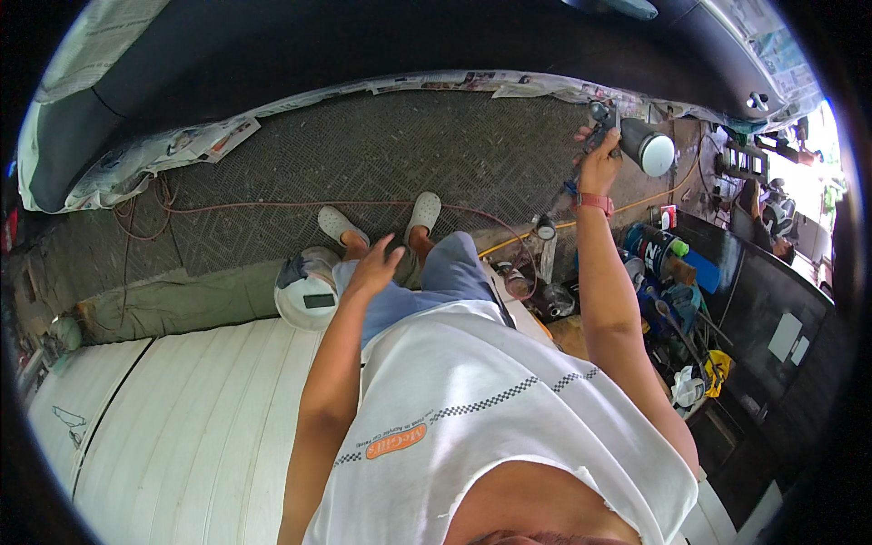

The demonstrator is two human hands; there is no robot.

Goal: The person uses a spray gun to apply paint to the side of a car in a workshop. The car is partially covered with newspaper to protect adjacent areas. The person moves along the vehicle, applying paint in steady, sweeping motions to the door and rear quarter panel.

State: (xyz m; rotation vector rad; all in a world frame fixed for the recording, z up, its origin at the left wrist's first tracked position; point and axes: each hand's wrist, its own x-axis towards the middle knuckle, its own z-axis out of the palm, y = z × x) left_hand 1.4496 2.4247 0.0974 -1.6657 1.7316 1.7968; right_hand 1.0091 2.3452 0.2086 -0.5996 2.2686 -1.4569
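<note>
My right hand (599, 163), with a red band at its wrist, is raised at the upper right. Its fingers wrap round the handle of a spray gun (610, 122), which has a dark cup with a pale round end (656, 153). The gun is close to the lower edge of a dark, smooth vehicle body panel (363, 45). Newspaper masking (209, 150) lines that edge. Low beside my thigh hangs my left hand (374, 269), its fingers loosely apart. A dark patch shows at its fingertips; I cannot tell what it is.
A reddish hose (300, 205) runs over the dark patterned floor past my feet. Behind my left hand stands a white bucket (307, 300) with a dark cloth on it. Cans and bottles (649, 250) crowd the right side. Another person (772, 227) is at far right.
</note>
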